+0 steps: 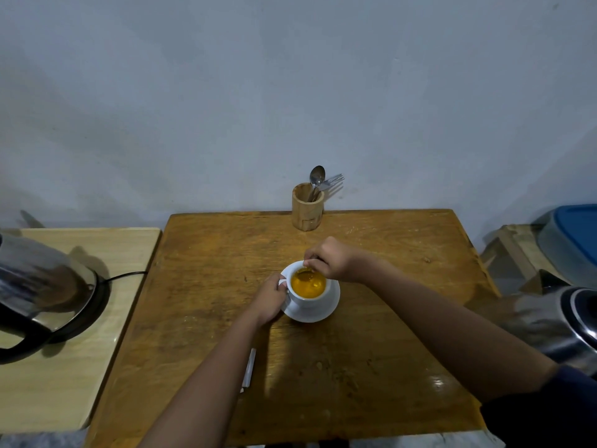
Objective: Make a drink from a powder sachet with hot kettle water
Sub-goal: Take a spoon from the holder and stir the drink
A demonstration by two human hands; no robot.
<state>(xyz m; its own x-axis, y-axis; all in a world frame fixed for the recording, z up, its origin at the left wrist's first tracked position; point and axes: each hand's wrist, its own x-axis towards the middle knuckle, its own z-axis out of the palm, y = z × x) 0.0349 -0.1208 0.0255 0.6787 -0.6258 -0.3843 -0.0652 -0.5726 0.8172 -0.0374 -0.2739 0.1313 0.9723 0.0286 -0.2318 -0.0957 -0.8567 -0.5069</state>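
Observation:
A white cup full of orange-yellow drink stands on a white saucer in the middle of the brown wooden table. My left hand grips the cup by its handle on the left side. My right hand is over the cup's far rim, pinching the top of a spoon whose bowl is under the liquid. A steel kettle sits on its black base on the pale side table at the left. A white sachet lies flat on the table, partly hidden under my left forearm.
A wooden holder with a spoon and a fork stands at the table's back edge against the wall. A second steel kettle is at the right edge. A blue-lidded container rests on a wooden stool at the far right.

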